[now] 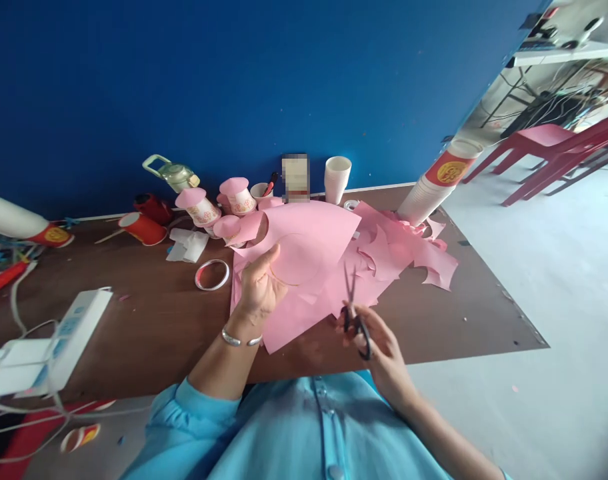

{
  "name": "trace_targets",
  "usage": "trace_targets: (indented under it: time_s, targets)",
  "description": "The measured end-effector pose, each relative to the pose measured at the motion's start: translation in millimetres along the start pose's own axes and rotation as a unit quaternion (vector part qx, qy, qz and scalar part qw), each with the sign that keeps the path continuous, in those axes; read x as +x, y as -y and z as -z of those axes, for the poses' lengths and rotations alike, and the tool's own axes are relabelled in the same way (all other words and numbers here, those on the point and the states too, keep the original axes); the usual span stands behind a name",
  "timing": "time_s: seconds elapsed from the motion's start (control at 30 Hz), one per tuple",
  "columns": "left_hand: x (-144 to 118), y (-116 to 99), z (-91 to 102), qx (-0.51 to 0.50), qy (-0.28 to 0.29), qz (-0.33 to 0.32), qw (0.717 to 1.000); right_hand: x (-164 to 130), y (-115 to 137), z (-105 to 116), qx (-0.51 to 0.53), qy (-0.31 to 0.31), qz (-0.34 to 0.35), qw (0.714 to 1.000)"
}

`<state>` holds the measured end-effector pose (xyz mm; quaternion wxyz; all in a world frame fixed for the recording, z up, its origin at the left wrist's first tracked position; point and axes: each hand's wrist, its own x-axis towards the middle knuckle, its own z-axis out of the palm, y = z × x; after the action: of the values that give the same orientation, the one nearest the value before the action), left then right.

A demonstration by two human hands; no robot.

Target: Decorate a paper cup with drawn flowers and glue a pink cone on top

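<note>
My left hand grips a sheet of pink paper by its lower left edge, thumb on top. A thin circle outline shows on that sheet. In my right hand is a pair of scissors with dark handles, its blades pointing up and slightly parted, just right of the sheet and apart from it. More pink paper lies beneath on the table. Pink offcuts with curved edges spread to the right. Behind on the left stand paper cups with pink cone tops.
A roll of tape lies left of the paper. Stacked white cups stand at the back, and a tall leaning cup stack rises at right. A power strip with cables occupies the left of the brown table.
</note>
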<state>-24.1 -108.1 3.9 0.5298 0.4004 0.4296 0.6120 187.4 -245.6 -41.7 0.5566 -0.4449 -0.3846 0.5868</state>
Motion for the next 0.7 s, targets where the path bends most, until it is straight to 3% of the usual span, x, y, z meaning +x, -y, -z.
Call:
trace_targets:
  time_s: [0.07, 0.2, 0.3, 0.5, 0.7]
  targets:
    - [0, 16, 7.2, 0.134, -0.02, -0.143, 0.98, -4, -2, -13, -0.02, 0.02, 0.0, 1.0]
    - [0, 37, 29.3, 0.2, 0.006, -0.207, 0.958, 3, -5, -28, 0.009, 0.043, 0.024, 0.999]
    - [-2, 38, 32.1, 0.216, 0.01, -0.224, 0.95, 11, -8, -30, 0.017, 0.036, 0.027, 0.999]
    - [-4, 30, 12.6, 0.176, 0.001, -0.189, 0.966, 21, -11, -32, 0.042, 0.062, 0.026, 0.997]
    - [0, 45, 33.6, 0.247, -0.004, -0.229, 0.942, 25, -8, -35, 0.024, 0.052, 0.01, 0.998]
